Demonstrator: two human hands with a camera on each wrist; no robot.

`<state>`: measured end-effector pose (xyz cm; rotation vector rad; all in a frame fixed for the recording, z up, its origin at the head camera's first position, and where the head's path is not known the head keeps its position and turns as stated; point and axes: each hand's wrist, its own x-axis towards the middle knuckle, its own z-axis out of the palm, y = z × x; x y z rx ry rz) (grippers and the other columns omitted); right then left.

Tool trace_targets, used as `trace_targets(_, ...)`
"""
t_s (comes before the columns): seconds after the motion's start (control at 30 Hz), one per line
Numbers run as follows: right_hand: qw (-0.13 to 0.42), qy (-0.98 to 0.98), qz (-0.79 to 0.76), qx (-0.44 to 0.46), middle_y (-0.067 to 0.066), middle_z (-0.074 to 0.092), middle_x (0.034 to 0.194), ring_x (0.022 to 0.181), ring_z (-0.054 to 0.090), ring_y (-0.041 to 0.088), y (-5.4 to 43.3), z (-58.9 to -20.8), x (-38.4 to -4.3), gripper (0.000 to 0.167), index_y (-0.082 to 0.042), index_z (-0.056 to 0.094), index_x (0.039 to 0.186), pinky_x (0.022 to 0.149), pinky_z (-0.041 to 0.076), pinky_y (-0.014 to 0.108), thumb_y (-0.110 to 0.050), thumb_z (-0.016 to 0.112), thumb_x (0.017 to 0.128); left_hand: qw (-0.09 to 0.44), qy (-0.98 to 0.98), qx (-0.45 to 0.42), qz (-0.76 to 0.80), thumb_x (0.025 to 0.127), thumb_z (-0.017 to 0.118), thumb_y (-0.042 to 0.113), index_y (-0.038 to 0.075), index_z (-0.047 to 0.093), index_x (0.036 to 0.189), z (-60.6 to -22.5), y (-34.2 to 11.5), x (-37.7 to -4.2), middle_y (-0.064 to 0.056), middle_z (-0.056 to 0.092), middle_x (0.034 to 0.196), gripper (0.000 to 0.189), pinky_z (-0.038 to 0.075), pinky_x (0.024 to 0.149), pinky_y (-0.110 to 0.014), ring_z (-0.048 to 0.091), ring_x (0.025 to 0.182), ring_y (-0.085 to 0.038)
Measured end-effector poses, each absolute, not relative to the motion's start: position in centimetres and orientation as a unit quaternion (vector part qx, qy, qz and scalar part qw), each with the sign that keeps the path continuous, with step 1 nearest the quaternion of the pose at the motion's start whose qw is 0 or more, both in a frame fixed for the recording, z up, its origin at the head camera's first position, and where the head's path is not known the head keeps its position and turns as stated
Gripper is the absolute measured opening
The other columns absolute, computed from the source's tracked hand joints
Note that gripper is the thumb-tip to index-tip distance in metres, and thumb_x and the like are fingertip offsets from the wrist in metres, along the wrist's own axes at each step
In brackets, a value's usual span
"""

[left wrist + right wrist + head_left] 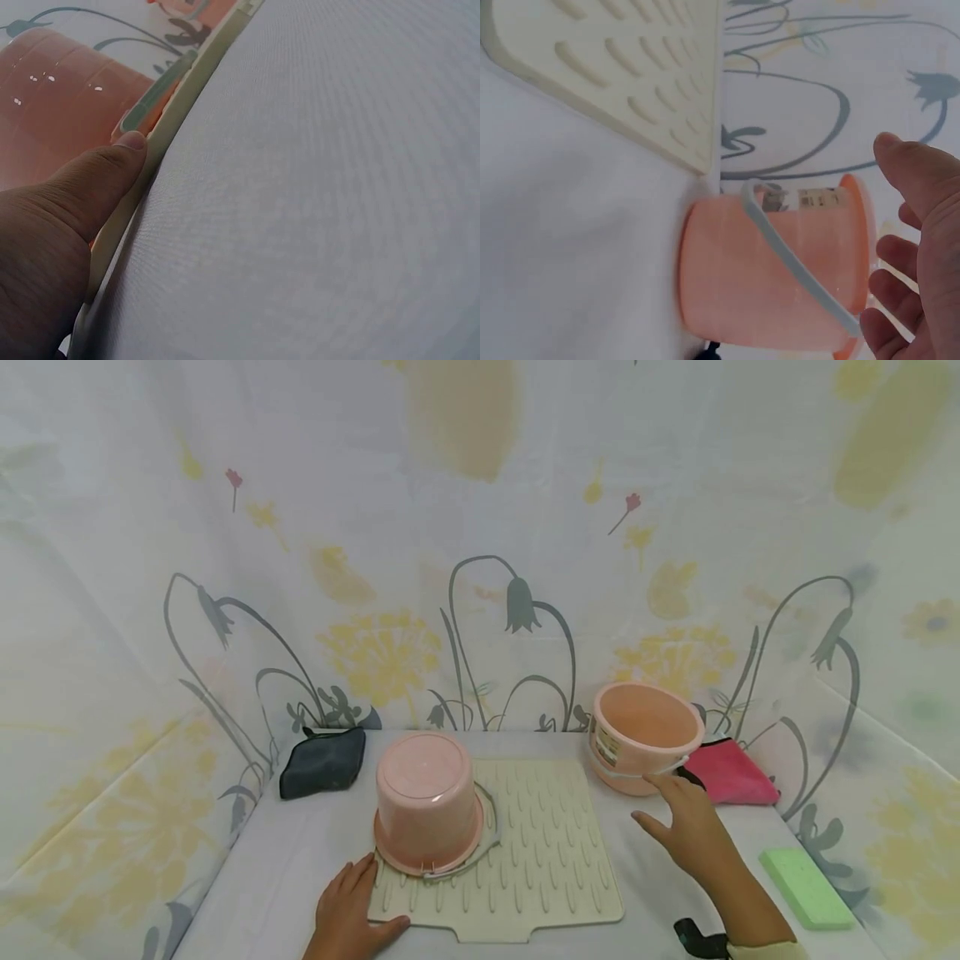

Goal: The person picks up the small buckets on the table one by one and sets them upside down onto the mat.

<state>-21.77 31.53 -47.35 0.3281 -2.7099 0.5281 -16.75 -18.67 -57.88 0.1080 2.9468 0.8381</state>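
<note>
A pink bucket [426,806] stands upside down on the left half of a cream, ridged draining board [555,860], its grey handle resting on the board. My left hand [347,912] rests at the board's near left corner, fingers straight beside the bucket's rim and thumb [112,172] along the board's edge. A second pink bucket [637,756] is upright at the back right, its pale handle [799,270] hanging down its side. My right hand [693,831] is in front of that bucket with loose, spread fingers, holding nothing. Contact between the fingertips and bucket is unclear.
A black pouch [322,764] lies at the back left of the white tabletop [270,877]. Behind the upright bucket is a red pouch [731,772]. A green sponge-like block [806,887] lies at the right. Flower-printed sheeting [480,527] surrounds the table.
</note>
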Motion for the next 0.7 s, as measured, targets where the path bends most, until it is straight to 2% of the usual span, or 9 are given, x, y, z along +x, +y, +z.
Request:
trace_targets(0.17, 0.214, -0.953, 0.171, 0.127, 0.025, 0.062, 0.136, 0.123, 0.055, 0.051, 32.0, -46.5, -22.9, 0.070, -0.005, 0.056, 0.144, 0.102, 0.046, 0.069, -0.017, 0.089, 0.083, 0.038, 0.962, 0.034, 0.270, 0.072, 0.087, 0.065, -0.007, 0.047, 0.151, -58.0, -18.7, -16.8, -0.024, 0.044, 0.159, 0.115, 0.030, 0.115, -0.073, 0.037, 0.145, -0.055)
trace_targets(0.27, 0.227, -0.950, 0.164, 0.135, 0.026, 0.061, 0.138, 0.124, 0.054, 0.051, 32.2, -46.1, -23.6, 0.069, -0.003, 0.057, 0.142, 0.103, 0.046, 0.069, -0.016, 0.089, 0.083, 0.042, 0.962, 0.030, 0.269, 0.071, 0.087, 0.067, -0.007, 0.047, 0.151, -58.1, -18.7, -16.9, -0.024, 0.044, 0.160, 0.116, 0.029, 0.116, -0.073, 0.037, 0.145, -0.055)
trace_targets(0.4, 0.259, -0.941, 0.148, 0.159, 0.026, 0.065, 0.129, 0.119, 0.057, 0.050, 32.5, -46.0, -24.7, 0.066, 0.003, 0.061, 0.135, 0.100, 0.048, 0.067, -0.018, 0.091, 0.080, 0.044, 0.963, 0.029, 0.266, 0.071, 0.086, 0.068, -0.007, 0.047, 0.152, -58.1, -18.7, -17.0, -0.025, 0.044, 0.160, 0.117, 0.028, 0.116, -0.074, 0.036, 0.145, -0.056)
trace_targets(0.57, 0.311, -0.921, 0.127, 0.199, 0.023, 0.069, 0.115, 0.106, 0.063, 0.046, 33.0, -46.1, -26.6, 0.065, 0.004, 0.065, 0.125, 0.091, 0.052, 0.062, -0.018, 0.096, 0.072, 0.052, 0.963, 0.029, 0.264, 0.071, 0.086, 0.069, -0.006, 0.046, 0.153, -58.1, -18.7, -17.1, -0.024, 0.043, 0.161, 0.119, 0.027, 0.116, -0.074, 0.035, 0.146, -0.055)
trace_targets(0.7, 0.324, -0.913, 0.113, 0.218, 0.023, 0.069, 0.113, 0.105, 0.062, 0.045, 33.6, -46.3, -28.0, 0.064, 0.005, 0.065, 0.121, 0.091, 0.051, 0.062, -0.020, 0.095, 0.070, 0.060, 0.962, 0.032, 0.263, 0.071, 0.085, 0.070, -0.007, 0.045, 0.153, -58.1, -18.8, -17.2, -0.025, 0.043, 0.160, 0.119, 0.028, 0.117, -0.073, 0.035, 0.147, -0.054)
